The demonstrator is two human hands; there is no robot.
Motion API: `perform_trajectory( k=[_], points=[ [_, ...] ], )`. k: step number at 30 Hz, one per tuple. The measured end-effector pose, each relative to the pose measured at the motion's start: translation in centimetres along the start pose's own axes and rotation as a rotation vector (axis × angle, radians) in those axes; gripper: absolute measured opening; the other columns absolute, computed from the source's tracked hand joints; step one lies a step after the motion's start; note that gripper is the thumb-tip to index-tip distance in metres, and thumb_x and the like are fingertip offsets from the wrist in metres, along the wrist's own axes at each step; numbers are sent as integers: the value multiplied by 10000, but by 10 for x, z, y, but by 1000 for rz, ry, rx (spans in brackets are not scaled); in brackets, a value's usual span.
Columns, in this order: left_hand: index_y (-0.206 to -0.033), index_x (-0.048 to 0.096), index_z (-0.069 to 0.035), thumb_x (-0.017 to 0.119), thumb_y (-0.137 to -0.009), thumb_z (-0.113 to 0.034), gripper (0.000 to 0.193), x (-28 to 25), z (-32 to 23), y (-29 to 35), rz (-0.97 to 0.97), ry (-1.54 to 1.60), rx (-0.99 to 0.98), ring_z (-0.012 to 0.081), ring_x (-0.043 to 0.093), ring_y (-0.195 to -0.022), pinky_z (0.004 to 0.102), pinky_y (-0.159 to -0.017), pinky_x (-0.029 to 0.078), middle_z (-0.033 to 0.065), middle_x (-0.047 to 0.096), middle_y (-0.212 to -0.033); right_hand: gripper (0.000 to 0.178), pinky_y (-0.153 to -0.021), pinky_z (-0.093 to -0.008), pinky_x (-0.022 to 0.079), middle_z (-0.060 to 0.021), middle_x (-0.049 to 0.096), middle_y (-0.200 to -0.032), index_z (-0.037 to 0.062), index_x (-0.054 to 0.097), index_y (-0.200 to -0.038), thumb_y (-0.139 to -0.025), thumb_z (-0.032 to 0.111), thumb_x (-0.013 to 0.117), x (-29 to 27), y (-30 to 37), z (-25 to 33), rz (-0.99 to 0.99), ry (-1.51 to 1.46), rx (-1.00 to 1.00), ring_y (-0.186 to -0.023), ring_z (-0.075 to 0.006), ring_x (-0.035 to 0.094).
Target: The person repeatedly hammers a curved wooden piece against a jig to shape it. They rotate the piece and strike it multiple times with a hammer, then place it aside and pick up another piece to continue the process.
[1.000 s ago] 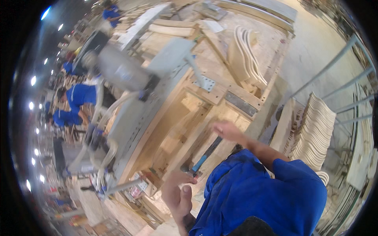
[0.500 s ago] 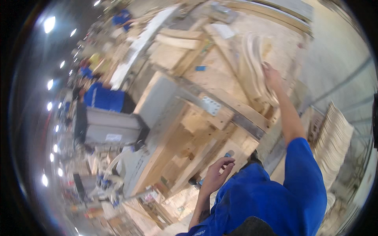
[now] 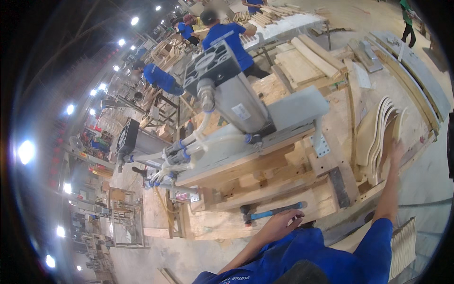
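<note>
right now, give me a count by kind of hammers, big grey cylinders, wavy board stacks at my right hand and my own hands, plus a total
Hammer: 1
Big grey cylinders: 2 (middle cylinder, left cylinder)
Wavy board stack: 1
Your hands: 2 (left hand, right hand, blurred)
Total: 6
</note>
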State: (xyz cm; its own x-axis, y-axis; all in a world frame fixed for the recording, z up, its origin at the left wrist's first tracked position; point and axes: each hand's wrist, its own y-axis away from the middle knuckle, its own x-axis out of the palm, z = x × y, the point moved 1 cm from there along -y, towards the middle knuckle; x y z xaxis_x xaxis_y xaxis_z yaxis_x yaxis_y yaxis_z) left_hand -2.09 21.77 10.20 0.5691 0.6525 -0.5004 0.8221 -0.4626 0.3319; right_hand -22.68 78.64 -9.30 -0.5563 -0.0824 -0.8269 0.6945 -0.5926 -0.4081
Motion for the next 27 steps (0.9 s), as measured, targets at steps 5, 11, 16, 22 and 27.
perform_trajectory(
  k=[5, 11, 16, 22, 27],
  points=[
    [-1215, 636, -85, 571, -1015, -230, 256, -19, 13, 26, -17, -21, -4, 278, 663, -1064, 386, -859, 540, 125, 678, -1179, 483, -972, -453, 466, -259, 648, -1227, -57, 587, -1285, -971, 310, 612, -111, -13, 43, -266, -209, -38, -1159, -389, 607],
    [-1210, 644, -78, 587, -1008, -204, 245, -44, 29, 53, -3, -46, 90, 280, 686, -989, 371, -836, 537, 107, 706, -1120, 490, -1059, -366, 449, -143, 590, -1351, 2, 528, -1385, -979, 264, 609, -218, 66, 106, -364, -1587, 454, -1241, -283, 563],
    [-1221, 634, -50, 599, -1007, -217, 274, -55, 52, 65, 19, 122, 218, 206, 674, -958, 344, -800, 519, 94, 710, -1101, 490, -1138, -479, 385, -151, 534, -1407, 3, 509, -1389, -981, 266, 574, -287, 158, 103, -104, -1894, 305, -1344, -292, 472],
    [-1468, 442, -48, 575, -1017, -395, 584, -39, 93, 81, 440, 501, 335, 214, 529, -1265, 367, -1027, 438, 113, 555, -1400, 438, -1009, -460, 522, -152, 547, -1368, 13, 493, -1371, -971, 181, 561, -287, 325, 241, 381, -1881, 690, -1265, -293, 553],
    [-1523, 318, 9, 504, -944, -675, 916, -37, 141, 126, 447, 907, 401, 274, 449, -1335, 413, -1122, 339, 154, 446, -1492, 537, -1084, -475, 437, -182, 503, -1420, -22, 424, -1427, -962, 234, 507, -291, 404, 322, 923, -1974, 596, -1333, -313, 486]
  ],
)
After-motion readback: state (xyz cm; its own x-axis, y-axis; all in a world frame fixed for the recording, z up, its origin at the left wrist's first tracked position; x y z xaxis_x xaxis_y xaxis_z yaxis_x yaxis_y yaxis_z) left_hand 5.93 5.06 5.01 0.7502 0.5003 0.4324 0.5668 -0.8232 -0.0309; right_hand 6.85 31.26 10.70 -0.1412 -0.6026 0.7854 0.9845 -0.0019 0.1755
